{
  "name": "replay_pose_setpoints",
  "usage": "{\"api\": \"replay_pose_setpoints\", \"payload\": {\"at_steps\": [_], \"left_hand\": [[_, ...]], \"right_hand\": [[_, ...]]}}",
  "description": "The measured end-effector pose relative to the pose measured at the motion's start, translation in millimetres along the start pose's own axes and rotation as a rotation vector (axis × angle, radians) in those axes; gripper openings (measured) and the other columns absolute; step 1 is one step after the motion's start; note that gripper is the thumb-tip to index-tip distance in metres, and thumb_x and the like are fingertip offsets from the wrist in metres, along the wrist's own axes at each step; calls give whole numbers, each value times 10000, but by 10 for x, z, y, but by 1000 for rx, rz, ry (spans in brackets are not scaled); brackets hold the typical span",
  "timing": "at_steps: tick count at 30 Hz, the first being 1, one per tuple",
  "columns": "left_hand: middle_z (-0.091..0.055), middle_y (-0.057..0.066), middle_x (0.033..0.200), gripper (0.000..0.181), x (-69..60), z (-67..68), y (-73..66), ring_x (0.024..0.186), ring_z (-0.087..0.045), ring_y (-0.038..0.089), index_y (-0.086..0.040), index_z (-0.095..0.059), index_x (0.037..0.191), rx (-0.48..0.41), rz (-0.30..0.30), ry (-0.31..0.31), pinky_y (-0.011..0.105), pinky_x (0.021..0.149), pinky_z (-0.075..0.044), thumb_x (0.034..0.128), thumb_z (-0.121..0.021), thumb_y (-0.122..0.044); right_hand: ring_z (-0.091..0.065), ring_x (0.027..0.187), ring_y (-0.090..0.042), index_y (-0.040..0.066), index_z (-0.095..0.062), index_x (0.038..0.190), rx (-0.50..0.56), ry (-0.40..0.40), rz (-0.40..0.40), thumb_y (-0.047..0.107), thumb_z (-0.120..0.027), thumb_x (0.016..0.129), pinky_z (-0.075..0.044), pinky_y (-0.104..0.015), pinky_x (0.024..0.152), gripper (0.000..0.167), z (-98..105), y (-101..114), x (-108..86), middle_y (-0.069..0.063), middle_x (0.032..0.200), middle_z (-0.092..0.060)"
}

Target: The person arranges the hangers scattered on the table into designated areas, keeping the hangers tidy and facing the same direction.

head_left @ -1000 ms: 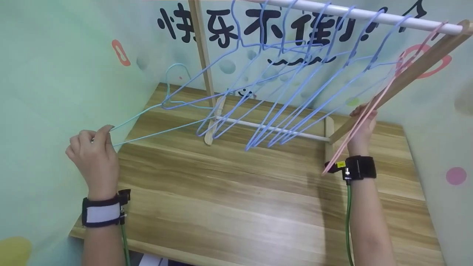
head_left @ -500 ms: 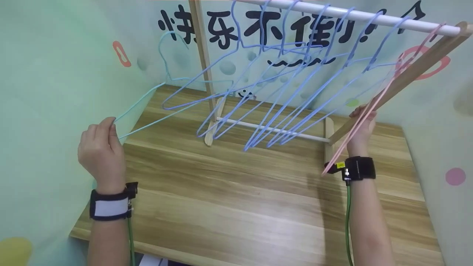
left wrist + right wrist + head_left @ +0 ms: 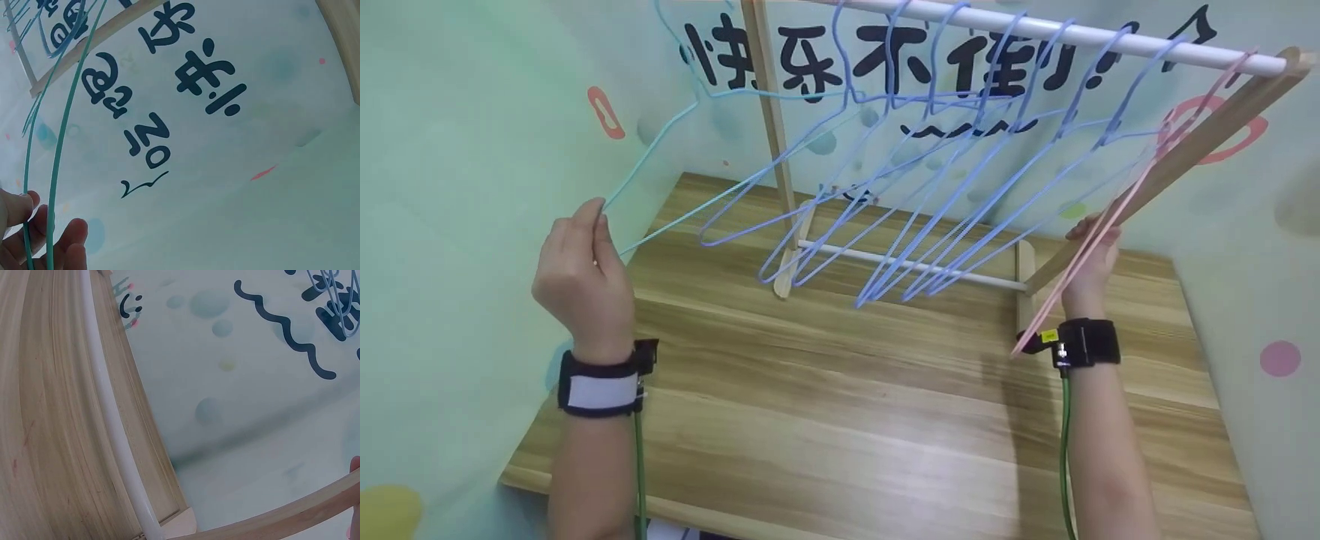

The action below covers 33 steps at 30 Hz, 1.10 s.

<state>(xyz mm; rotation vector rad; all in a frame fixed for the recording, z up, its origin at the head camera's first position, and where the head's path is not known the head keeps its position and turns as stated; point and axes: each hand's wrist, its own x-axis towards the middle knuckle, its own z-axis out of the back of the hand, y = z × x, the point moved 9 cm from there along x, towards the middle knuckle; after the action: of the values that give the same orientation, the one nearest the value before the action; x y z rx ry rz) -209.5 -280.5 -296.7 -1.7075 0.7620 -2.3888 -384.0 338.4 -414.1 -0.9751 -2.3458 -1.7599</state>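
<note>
My left hand (image 3: 589, 281) pinches one end of a light teal wire hanger (image 3: 654, 146) at the left side. This hanger slants up beside the rack's left post (image 3: 769, 105), and its hook runs near the top edge of the head view. In the left wrist view, fingers (image 3: 73, 233) and thumb lie about the teal wires (image 3: 59, 152). My right hand (image 3: 1091, 274) grips the rack's right wooden post (image 3: 1196, 161), partly behind it. A pink hanger (image 3: 1080, 266) hangs in front of that hand. Several blue hangers (image 3: 956, 199) hang from the white rod (image 3: 1080, 34).
The rack stands on a wooden tabletop (image 3: 810, 390), with a white lower bar (image 3: 915, 262) between its feet. Pale printed walls (image 3: 472, 150) close in the back and both sides. A green cable (image 3: 1065, 450) trails from each wrist strap.
My left hand has risen and moved right, carrying the teal hanger; its hook end has climbed from near the tabletop to the top of the view. The right hand keeps its grip.
</note>
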Motion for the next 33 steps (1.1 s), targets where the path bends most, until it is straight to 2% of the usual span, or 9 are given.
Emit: {"api": "replay_pose_setpoints", "payload": {"at_steps": [8,13,19,26,33], "left_hand": [[-616,177,788,303,122,-82,-201,630,-515,251,-16,-693,1096,-16,-23,-2,304,574,-343,1011,-492,-227],[-608,167,772,294,149,-131,-289,617,-509,250,-20,-701,1079,-27,-43,-27,334,558,-346,1011,-497,-221],[-611,166,749,262,141,-169,-403,590,-514,265,-14,-707,1065,-62,-83,-56,380,525,-386,998,-526,-192],[-656,167,801,258,114,-257,-519,641,-603,268,-15,-700,1093,-91,-127,-17,427,558,-503,997,-521,-175],[-658,163,790,247,57,-346,-580,632,-606,273,-16,-706,1088,-96,-156,4,418,536,-495,993,-530,-161]], "right_hand": [[-485,817,-218,66,-546,947,14,-10,-39,202,-157,1051,-361,-266,874,425,3,-18,4,-79,819,-500],[-469,792,-243,59,-537,944,70,-7,-15,176,-133,1048,-382,-273,844,434,-26,12,-15,-93,798,-489],[-470,786,-230,64,-538,940,79,5,4,180,-149,1049,-383,-276,845,421,-38,31,-17,-91,800,-494],[-470,792,-238,58,-526,945,72,12,21,163,-137,1050,-376,-278,848,416,-15,20,-3,-95,796,-496],[-481,786,-218,57,-536,931,56,5,16,167,-154,1051,-372,-275,864,415,-10,10,2,-90,788,-507]]}}
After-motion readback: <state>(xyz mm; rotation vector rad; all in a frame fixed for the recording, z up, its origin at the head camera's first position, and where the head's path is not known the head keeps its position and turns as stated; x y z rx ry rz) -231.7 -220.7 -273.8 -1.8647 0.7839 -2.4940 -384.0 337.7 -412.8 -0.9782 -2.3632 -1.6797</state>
